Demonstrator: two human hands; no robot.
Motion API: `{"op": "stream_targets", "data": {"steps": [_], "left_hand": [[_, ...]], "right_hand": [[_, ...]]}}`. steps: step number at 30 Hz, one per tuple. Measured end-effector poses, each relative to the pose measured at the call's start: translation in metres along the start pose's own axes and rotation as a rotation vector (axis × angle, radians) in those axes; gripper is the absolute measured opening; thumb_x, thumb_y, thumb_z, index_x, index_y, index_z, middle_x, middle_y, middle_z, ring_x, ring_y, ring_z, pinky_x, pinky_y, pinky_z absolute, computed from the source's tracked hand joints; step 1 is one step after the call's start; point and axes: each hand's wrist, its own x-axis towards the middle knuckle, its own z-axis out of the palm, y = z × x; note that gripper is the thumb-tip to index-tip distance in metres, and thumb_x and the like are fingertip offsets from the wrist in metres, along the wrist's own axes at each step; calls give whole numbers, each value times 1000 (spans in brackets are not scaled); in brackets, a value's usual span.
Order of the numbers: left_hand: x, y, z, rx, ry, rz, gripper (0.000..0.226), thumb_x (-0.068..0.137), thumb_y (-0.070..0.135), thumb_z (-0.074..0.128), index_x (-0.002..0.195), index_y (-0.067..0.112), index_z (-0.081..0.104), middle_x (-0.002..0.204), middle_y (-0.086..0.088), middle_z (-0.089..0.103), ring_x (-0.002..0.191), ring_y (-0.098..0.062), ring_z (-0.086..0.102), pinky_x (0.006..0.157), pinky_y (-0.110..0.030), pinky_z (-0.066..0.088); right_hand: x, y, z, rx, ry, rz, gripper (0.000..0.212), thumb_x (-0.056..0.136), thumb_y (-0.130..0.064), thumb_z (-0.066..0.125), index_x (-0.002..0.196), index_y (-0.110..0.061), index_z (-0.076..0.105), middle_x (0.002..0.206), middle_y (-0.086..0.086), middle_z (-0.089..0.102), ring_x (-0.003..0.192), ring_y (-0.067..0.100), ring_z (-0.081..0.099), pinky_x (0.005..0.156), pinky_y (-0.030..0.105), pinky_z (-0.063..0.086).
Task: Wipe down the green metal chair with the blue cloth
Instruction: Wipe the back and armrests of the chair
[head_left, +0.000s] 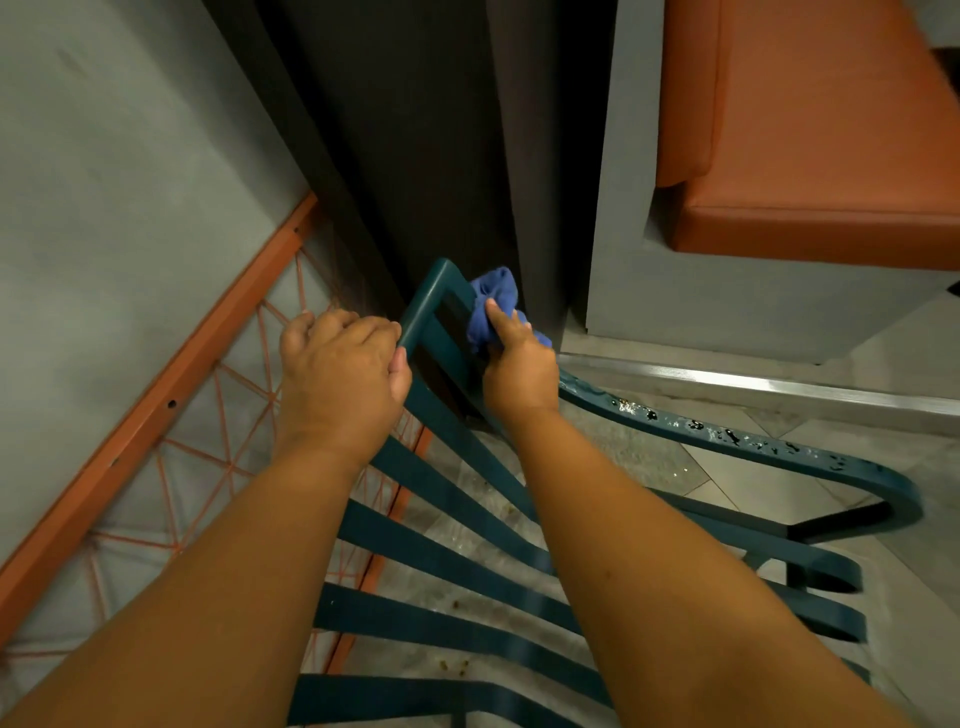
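the green metal chair (441, 561) filled the lower centre of the frame. the left hand (340, 371) gripped its top rail at centre left, probably to steady it. the right hand (514, 366) pinched the blue cloth (493, 301) against the rail just beyond. an orange wire frame (156, 410) crowded the left; an orange bench (810, 130) sat upper right.

Cloth (493, 301) lies on chair (431, 519), right of wire frame (156, 415).
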Motion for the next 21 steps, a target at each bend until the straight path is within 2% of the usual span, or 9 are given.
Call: {"op": "stream_targets", "data": {"steps": [1, 3, 5, 7, 10, 13, 16, 18, 21], "left_hand": [[0, 0, 0, -4, -2, 2, 31, 90, 26, 47, 107, 13, 68, 101, -2, 71, 103, -27, 56, 99, -48, 29], [0, 0, 1, -11, 1, 8, 28, 90, 24, 50, 107, 10, 68, 101, -4, 71, 103, -28, 57, 101, -49, 29], [1, -1, 1, -8, 8, 19, 31, 90, 24, 47, 107, 9, 68, 101, -6, 70, 103, -28, 58, 103, -48, 27], [0, -1, 2, -6, 2, 22, 36, 88, 27, 43, 107, 9, 68, 101, -6, 70, 102, -28, 58, 104, -47, 26], [1, 0, 2, -6, 5, 19, 34, 88, 26, 44, 106, 9, 68, 101, -6, 70, 103, -28, 58, 104, -47, 26], [0, 0, 2, -15, 18, 21, 27, 90, 22, 51, 107, 9, 68, 102, -6, 70, 104, -27, 58, 104, -48, 26], [-1, 0, 2, -13, 8, 11, 26, 89, 21, 55, 108, 10, 67, 103, -6, 70, 106, -28, 57, 105, -49, 27], [0, 1, 1, -7, 2, 11, 27, 89, 22, 55, 109, 10, 67, 104, -6, 70, 106, -28, 57, 104, -49, 27], [1, 0, 1, -2, -1, 10, 27, 89, 22, 54, 109, 9, 67, 104, -7, 70, 106, -28, 57, 104, -48, 27]], "right_hand": [[5, 2, -7, 35, -2, 72, 62, 90, 3, 48, 143, -30, 41, 137, 10, 49, 120, 29, 51, 94, 28, 42], [12, 1, -13, 120, 50, 155, 61, 91, 2, 48, 143, -31, 40, 135, 8, 51, 118, 25, 53, 96, 27, 43], [10, -3, -8, 90, 54, 79, 65, 91, 5, 48, 144, -31, 37, 147, 9, 40, 133, 26, 40, 105, 32, 37], [1, 4, 4, 20, -24, -46, 69, 91, 6, 48, 147, -31, 32, 154, 10, 30, 142, 28, 25, 112, 39, 30], [-6, 27, 6, -89, -58, -12, 74, 89, 8, 49, 149, -31, 26, 156, 9, 25, 145, 28, 16, 115, 47, 22], [-1, 33, -7, -287, -124, 137, 76, 89, 3, 52, 150, -31, 21, 155, 11, 25, 142, 31, 20, 111, 48, 29], [9, 21, -8, -205, -144, 164, 69, 90, 0, 47, 148, -30, 26, 151, 14, 32, 137, 34, 29, 108, 48, 33], [0, 20, -1, -140, -117, 51, 70, 91, 4, 46, 149, -29, 26, 156, 12, 22, 144, 32, 17, 115, 49, 22], [-26, 44, 0, -228, -90, -40, 78, 88, 10, 46, 150, -31, 20, 160, 8, 12, 147, 29, 2, 118, 47, 4]]}}
